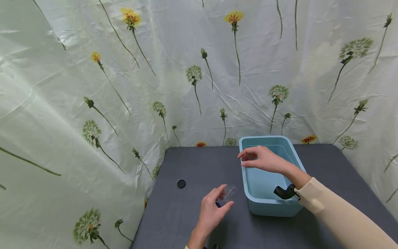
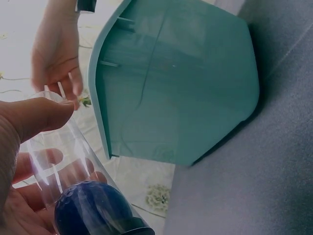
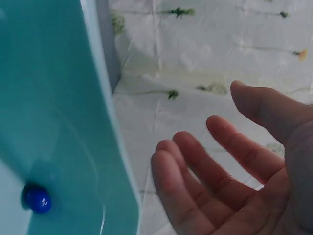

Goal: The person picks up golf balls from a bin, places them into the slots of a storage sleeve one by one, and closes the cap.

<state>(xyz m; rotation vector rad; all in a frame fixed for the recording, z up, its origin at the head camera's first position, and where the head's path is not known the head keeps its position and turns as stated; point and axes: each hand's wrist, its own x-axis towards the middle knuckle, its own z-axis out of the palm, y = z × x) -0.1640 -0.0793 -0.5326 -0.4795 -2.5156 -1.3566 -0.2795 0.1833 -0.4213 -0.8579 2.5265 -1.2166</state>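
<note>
I log the dark grey table [image 1: 192, 214] first, backed by a dandelion-print curtain [image 1: 93, 86]. On its right half stands a light blue tub [image 1: 267, 204], rectangular with rounded corners. The right wrist view shows one small blue ball [image 3: 37, 200] lying on the tub floor. My right hand [image 1: 264, 159] hovers over the tub's left rim, fingers loosely spread and holding nothing. My left hand [image 1: 214, 211] sits just left of the tub, near the table surface, thumb and fingers curled round a clear plastic cup [image 1: 228, 193]. The cup is see-through, tipped on its side, with a dark blue ball [image 2: 93, 208] inside near its base. A small black disc [image 1: 181, 184] lies on the table, well apart to the left.
</note>
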